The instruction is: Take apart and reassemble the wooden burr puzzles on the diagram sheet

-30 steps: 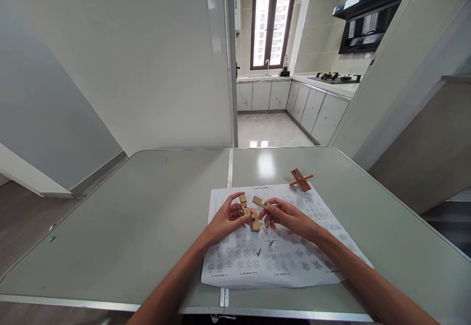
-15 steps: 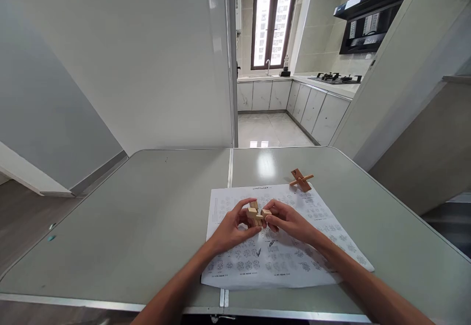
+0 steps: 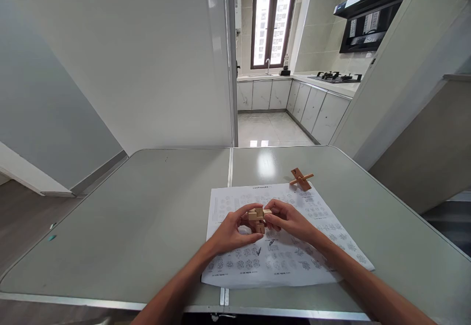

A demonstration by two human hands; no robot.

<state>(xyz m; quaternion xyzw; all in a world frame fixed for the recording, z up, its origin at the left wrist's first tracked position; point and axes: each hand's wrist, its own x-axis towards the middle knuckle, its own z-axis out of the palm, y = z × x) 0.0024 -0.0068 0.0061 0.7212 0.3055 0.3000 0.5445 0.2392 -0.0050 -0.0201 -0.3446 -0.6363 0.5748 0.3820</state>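
Note:
Both of my hands meet over a printed instruction sheet (image 3: 279, 261) on a grey-green table (image 3: 128, 227). My left hand (image 3: 230, 231) pinches a small cluster of joined light wooden puzzle pieces (image 3: 257, 217) from the left, thumb below and fingers above. My right hand (image 3: 289, 219) grips the same cluster from the right, fingertips on a short bar that sticks out sideways. The pieces are held just above the paper.
A second, darker wooden cross-shaped puzzle (image 3: 300, 179) lies on the table beyond the sheet's far right corner. A seam (image 3: 230, 168) runs down the table's middle. Behind the table a doorway opens into a kitchen with cabinets (image 3: 320, 114).
A second ago my hands held separate wooden pieces slightly apart. They have come together, and the pieces now sit joined in one cluster between both hands.

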